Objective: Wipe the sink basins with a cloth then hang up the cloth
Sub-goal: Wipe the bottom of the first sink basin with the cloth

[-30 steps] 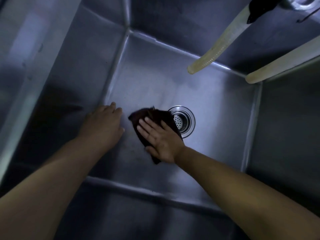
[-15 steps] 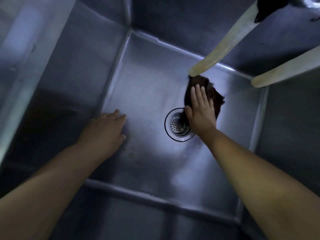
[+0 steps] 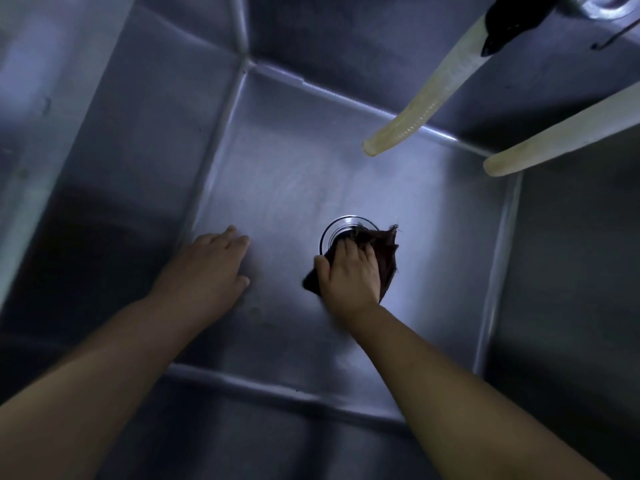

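Note:
I look down into a deep steel sink basin (image 3: 294,174). My right hand (image 3: 349,275) presses a dark brown cloth (image 3: 386,258) onto the basin floor, with the cloth over the near right part of the round drain strainer (image 3: 341,225). The fingers point at the drain and the thumb is spread to the left. My left hand (image 3: 207,268) rests flat on the floor by the left wall, holding nothing.
Two pale hoses hang into the basin from the upper right, one (image 3: 426,98) ending above the far floor and the other (image 3: 561,136) by the right wall. A dark object (image 3: 509,19) sits at the top of the first hose. Steel walls close in on all sides.
My right hand swept the cloth from left of the drain to the far right under the hose, then back down onto the drain. My left hand stayed put.

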A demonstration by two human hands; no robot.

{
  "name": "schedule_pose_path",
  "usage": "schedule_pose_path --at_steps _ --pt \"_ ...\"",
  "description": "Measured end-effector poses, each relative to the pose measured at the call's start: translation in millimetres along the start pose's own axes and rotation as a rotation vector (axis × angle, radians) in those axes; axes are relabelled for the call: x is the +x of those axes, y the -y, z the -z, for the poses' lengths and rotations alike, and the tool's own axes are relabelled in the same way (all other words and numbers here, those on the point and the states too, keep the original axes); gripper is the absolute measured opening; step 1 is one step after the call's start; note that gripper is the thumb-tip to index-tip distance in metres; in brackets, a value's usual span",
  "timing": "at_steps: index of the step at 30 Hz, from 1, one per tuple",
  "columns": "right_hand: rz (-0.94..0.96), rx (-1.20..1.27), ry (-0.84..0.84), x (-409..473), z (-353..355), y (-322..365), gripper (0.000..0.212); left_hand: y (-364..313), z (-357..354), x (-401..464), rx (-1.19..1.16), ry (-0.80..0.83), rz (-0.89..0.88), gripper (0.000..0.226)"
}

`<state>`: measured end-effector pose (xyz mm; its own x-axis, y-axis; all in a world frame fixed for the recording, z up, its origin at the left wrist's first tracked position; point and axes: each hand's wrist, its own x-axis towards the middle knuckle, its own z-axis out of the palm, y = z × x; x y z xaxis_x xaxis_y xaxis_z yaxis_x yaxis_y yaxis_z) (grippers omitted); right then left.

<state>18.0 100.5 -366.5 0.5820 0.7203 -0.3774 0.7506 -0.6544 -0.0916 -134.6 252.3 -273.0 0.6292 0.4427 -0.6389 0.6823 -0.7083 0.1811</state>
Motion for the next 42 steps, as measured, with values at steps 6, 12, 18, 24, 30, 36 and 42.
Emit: schedule_pose_path --at_steps 6,12,18,24,30,36,42 --pt "0.193 0.005 0.043 -2 10 -18 0.05 -1 0 -1 -0.007 0.016 -0.015 0.069" --pt "0.378 -0.115 -0.027 -5 22 -38 0.037 -1 2 -3 -0.022 0.024 0.004 0.067" --pt "0.423 -0.226 0.116 -4 26 -41 0.056 -2 3 -3 -0.009 0.017 -0.011 0.065" --pt "0.361 -0.394 0.091 -7 29 -31 0.069 -1 4 -6 0.008 0.04 -0.005 0.064" --pt "0.161 -0.164 -0.014 -7 15 -18 0.053 -4 7 -7 0.026 0.006 -0.027 0.061" --pt "0.132 0.028 -0.151 -12 6 -20 0.042 -7 10 -7 0.043 -0.004 -0.041 0.06" --pt "0.171 -0.095 -0.273 -7 2 -8 0.032 -8 10 -7 0.054 0.013 -0.05 0.06"
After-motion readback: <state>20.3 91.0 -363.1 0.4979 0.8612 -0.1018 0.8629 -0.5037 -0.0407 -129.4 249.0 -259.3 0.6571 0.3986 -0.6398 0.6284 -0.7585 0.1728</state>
